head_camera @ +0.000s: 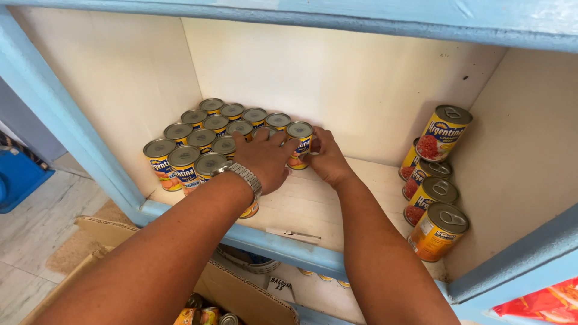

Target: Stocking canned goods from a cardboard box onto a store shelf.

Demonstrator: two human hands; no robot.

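Observation:
A block of several yellow-labelled tin cans (192,135) with silver lids stands upright at the back left of a white shelf (313,207). My left hand (265,159), with a metal watch on its wrist, lies over the cans at the block's right side. Its fingers reach to the rightmost can (300,137). My right hand (328,159) presses against that same can from the right, so the can sits between both hands. Another can (250,210) shows just below my left wrist.
Several yellow cans with red pictures (436,180) lean stacked against the shelf's right wall. The blue shelf frame (283,247) runs along the front. Below it are a cardboard box (241,295) with more cans, a basket (250,262), and a red packet (542,304).

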